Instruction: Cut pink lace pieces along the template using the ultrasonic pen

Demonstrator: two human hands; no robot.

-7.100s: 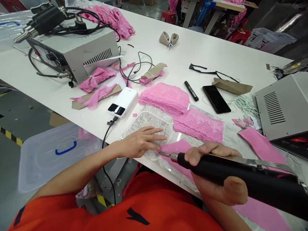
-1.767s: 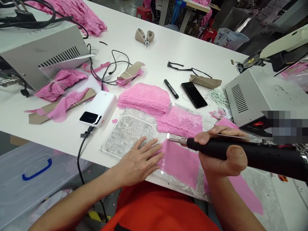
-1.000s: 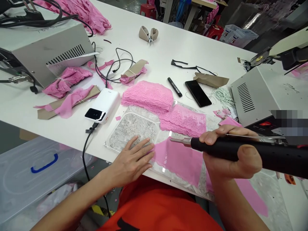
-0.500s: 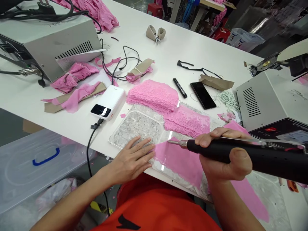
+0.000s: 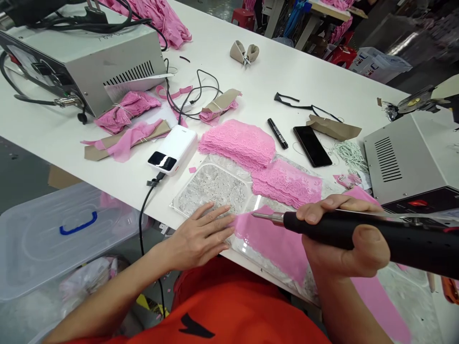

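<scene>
My left hand (image 5: 204, 236) lies flat with fingers stretched out, its fingertips at the left corner of a pink fabric piece (image 5: 276, 246). In my right hand (image 5: 340, 234) is a thick black handheld tool (image 5: 330, 229) with a pointed metal tip. That tip is over the upper left part of the pink fabric; whether it touches cannot be made out. Beneath the fabric is a clear sheet over a grey marbled board (image 5: 211, 188). Just behind lie a stack of pink lace pieces (image 5: 238, 143) and a second lace stack (image 5: 289, 181).
A white power bank (image 5: 175, 148) with a cable stands left. Behind the lace are a black marker (image 5: 277, 134) and a phone (image 5: 312, 146). Grey machine boxes flank the table, one left (image 5: 107, 62), one right (image 5: 401, 153). A lidded plastic bin (image 5: 71, 239) sits below the table's left edge.
The whole view has shifted slightly, so the table's things appear further right. Both hands keep nearly the same pose, and the tool's tip stays near the fabric's upper left corner.
</scene>
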